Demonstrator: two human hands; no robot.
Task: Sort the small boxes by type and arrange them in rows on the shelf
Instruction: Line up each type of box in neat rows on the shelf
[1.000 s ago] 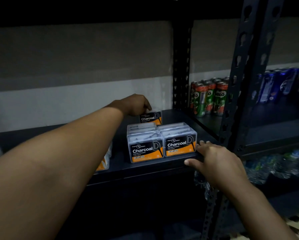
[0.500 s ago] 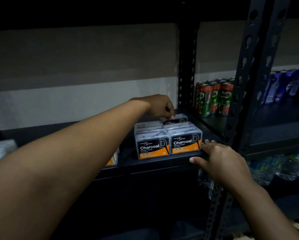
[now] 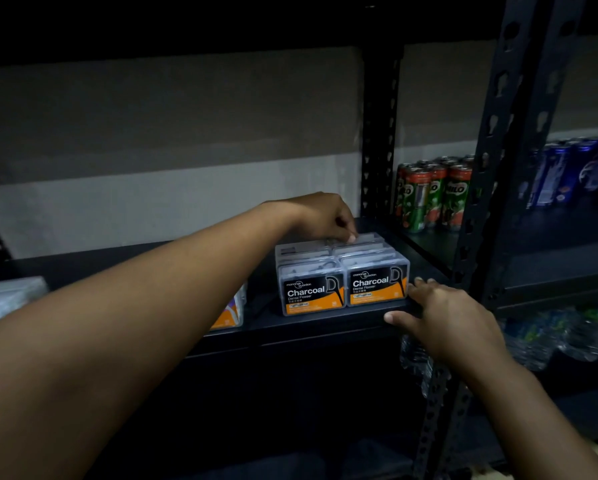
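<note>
Dim storeroom; black steel shelf [image 3: 325, 323] against a pale wall, drink cans [image 3: 429, 199] in the adjoining bay. Charcoal flosser boxes [image 3: 342, 271] stand in two rows at the shelf's right end, labels forward. One second ago the rear box was upright in the left hand [image 3: 320, 216]; it now lies level at the back of the right row, fingertips resting on its top, fingers curled but seemingly not gripping. Right hand [image 3: 439, 317] lies spread on the shelf edge, holding nothing. Judgement: that box is placed. An orange-labelled box [image 3: 231, 311] at left remains outside the rows.
</note>
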